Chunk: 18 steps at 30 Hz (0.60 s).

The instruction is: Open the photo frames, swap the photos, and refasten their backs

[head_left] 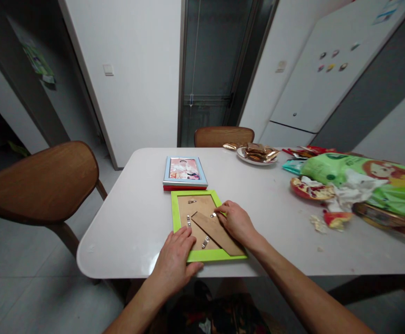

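A lime-green picture frame (175,211) lies face down near the table's front edge, its brown backing board (202,204) showing. A brown stand leg (219,234) slants across the board, and several small metal clips (205,242) sit around it. My left hand (176,253) grips the frame's lower left corner, fingers over the rim and thumb along the front edge. At the right rim, my right hand (235,222) is closed with bent fingers on the frame, its fingertips beside a metal clip (213,215). The palm hides part of the right rim.
Just beyond lies a light-blue photo frame (202,172) on top of a red one (185,188). Farther back is a plate (254,162) of wrapped snacks. Opened pomegranate (312,189), crumpled tissue (357,188) and a green bag (349,167) lie right. Wooden chairs (42,181) stand around the white table (126,232).
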Motion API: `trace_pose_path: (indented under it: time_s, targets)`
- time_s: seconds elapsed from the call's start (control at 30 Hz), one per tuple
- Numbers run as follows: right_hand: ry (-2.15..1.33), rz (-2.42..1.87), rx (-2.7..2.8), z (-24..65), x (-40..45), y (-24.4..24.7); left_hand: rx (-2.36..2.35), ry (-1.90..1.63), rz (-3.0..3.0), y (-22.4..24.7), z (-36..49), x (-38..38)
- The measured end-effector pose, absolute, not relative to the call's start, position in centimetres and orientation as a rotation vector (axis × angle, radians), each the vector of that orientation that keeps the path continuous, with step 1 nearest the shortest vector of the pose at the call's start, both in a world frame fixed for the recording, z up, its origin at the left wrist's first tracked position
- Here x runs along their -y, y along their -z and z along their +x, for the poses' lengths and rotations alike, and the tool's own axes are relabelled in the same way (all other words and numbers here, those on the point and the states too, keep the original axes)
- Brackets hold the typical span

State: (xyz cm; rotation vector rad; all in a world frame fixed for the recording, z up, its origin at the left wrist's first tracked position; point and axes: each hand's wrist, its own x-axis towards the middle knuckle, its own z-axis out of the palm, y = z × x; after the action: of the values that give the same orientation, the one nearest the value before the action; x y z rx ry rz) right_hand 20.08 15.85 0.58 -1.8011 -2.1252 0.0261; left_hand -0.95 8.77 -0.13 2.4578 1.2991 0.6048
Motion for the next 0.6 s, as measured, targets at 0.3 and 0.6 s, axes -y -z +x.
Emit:
trace_pose_path:
  time_s: [0.3, 0.6]
  targets:
    - [-0.091, -1.683, 2.118, 20.6, -15.6, 0.2, -1.303, -0.664, 2.435, -0.1, -1.0, -8.7]
    - [-0.067, -1.621, 2.111, 20.8, -14.9, 0.4, -1.281, -0.671, 2.433, -0.1, -1.2, -8.7]
